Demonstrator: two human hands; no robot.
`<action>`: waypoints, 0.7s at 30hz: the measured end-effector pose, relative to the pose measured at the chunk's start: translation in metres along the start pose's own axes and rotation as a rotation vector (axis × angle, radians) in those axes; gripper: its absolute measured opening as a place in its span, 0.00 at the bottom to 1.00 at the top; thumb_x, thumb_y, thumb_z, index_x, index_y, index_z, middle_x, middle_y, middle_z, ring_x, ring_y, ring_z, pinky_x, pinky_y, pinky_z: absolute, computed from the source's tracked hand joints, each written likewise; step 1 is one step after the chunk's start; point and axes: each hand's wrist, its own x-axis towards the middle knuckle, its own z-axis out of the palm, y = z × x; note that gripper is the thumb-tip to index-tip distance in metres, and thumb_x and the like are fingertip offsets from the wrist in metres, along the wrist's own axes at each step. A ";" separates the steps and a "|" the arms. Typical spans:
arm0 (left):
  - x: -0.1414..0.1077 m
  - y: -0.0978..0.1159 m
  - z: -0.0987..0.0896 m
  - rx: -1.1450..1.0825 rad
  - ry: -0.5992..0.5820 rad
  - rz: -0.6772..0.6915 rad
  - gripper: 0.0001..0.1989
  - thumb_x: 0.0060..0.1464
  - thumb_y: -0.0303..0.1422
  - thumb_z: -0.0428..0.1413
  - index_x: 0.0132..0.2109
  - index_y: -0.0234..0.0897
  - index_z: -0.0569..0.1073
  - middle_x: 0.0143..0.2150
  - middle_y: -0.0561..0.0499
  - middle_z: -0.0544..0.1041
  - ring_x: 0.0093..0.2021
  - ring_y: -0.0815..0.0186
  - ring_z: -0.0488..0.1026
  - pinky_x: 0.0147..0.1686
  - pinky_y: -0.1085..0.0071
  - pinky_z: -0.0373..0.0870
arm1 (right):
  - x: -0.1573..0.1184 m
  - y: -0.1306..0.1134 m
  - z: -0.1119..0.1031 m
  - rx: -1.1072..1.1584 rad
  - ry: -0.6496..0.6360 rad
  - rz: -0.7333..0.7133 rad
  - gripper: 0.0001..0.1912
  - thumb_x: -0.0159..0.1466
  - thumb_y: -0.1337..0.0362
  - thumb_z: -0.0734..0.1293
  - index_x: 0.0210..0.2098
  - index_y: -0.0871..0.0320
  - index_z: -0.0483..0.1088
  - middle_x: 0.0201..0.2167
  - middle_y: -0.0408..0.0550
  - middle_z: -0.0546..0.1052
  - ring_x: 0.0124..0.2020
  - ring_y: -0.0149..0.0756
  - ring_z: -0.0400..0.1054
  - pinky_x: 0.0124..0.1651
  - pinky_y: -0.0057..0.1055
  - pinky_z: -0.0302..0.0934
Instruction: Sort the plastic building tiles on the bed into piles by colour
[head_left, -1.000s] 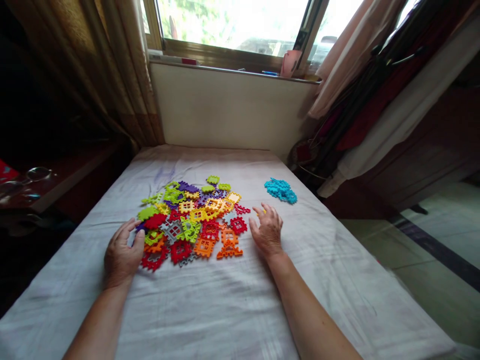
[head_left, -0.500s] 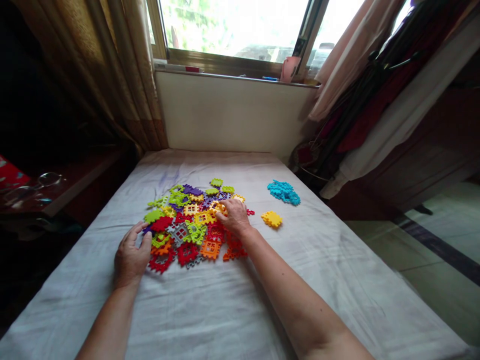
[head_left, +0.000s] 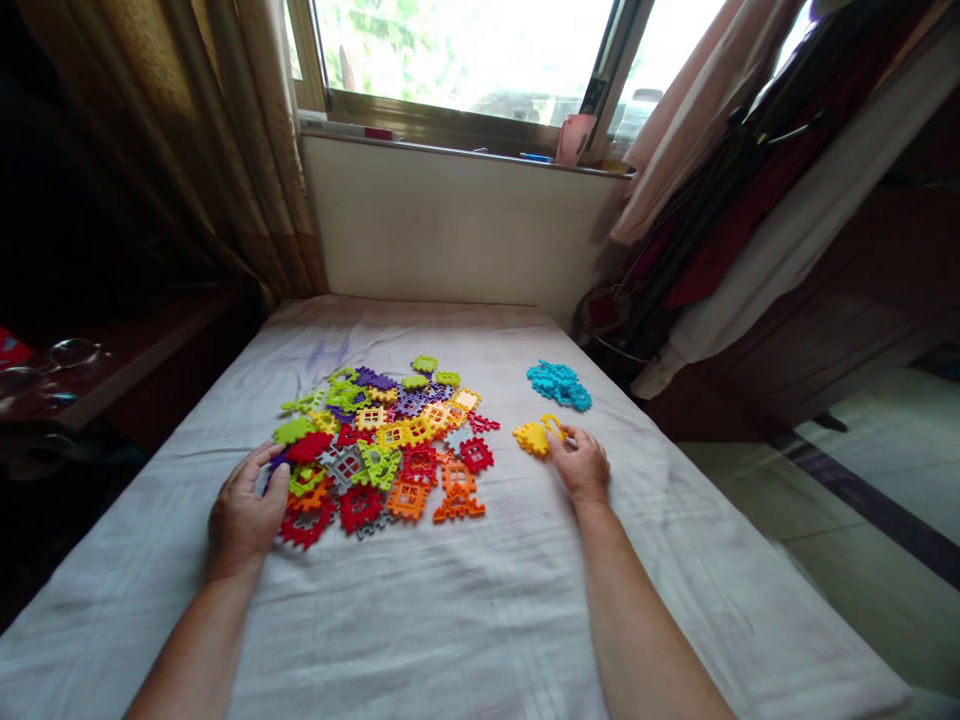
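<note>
A mixed heap of plastic interlocking building pieces point(head_left: 375, 465) in red, orange, yellow, green, purple and grey lies on the sheet-covered surface point(head_left: 420, 620). My left hand point(head_left: 244, 505) rests at the heap's left edge, thumb and fingers apart, close by a purple piece point(head_left: 279, 458). To the right of the heap, my right hand point(head_left: 581, 463) pinches a yellow open-framed piece point(head_left: 553, 426). It is held just over the right side of a small pile of solid yellow pieces point(head_left: 531, 438). Behind that lies a pile of blue pieces point(head_left: 559, 385).
A window sill point(head_left: 450, 150) with a pink cup point(head_left: 574, 139) runs along the back wall. Curtains point(head_left: 255, 150) hang at the left, and clothes point(head_left: 750, 270) hang at the right. Eyeglasses point(head_left: 75, 352) lie on a dark ledge at the far left.
My right hand has moved right, from the heap to the yellow pile, carrying a yellow piece. My left hand stays at the heap's left edge. The view has shifted slightly.
</note>
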 end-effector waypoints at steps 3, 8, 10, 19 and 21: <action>0.000 0.000 0.000 0.011 0.002 -0.004 0.15 0.57 0.40 0.51 0.47 0.41 0.75 0.53 0.46 0.78 0.54 0.57 0.74 0.58 0.60 0.69 | -0.004 -0.004 0.000 -0.053 -0.050 0.007 0.18 0.61 0.54 0.67 0.47 0.55 0.76 0.45 0.52 0.78 0.48 0.46 0.68 0.51 0.38 0.58; -0.001 0.000 0.001 0.019 0.011 -0.009 0.15 0.57 0.40 0.51 0.46 0.40 0.76 0.52 0.45 0.78 0.53 0.56 0.75 0.57 0.60 0.70 | -0.009 -0.012 0.000 -0.122 -0.065 -0.004 0.18 0.62 0.55 0.67 0.49 0.55 0.76 0.48 0.53 0.77 0.50 0.46 0.67 0.50 0.39 0.58; -0.001 0.000 0.001 0.016 0.010 -0.007 0.15 0.57 0.41 0.51 0.46 0.40 0.76 0.52 0.45 0.78 0.53 0.56 0.75 0.56 0.60 0.71 | -0.009 -0.011 0.000 -0.127 -0.046 -0.018 0.19 0.62 0.56 0.66 0.49 0.55 0.75 0.49 0.53 0.77 0.50 0.46 0.66 0.50 0.39 0.57; 0.000 -0.002 0.002 -0.011 0.010 0.002 0.15 0.57 0.41 0.51 0.46 0.41 0.76 0.52 0.46 0.78 0.53 0.58 0.75 0.57 0.60 0.70 | -0.007 0.002 0.012 -0.046 0.097 -0.104 0.18 0.61 0.57 0.64 0.47 0.55 0.76 0.48 0.54 0.77 0.48 0.46 0.66 0.50 0.39 0.58; -0.001 -0.003 0.003 -0.015 0.009 -0.004 0.15 0.56 0.40 0.52 0.46 0.40 0.76 0.52 0.45 0.78 0.53 0.58 0.75 0.57 0.60 0.70 | -0.009 -0.002 0.013 -0.009 0.152 -0.164 0.17 0.61 0.58 0.63 0.46 0.55 0.76 0.49 0.54 0.76 0.50 0.47 0.65 0.52 0.41 0.57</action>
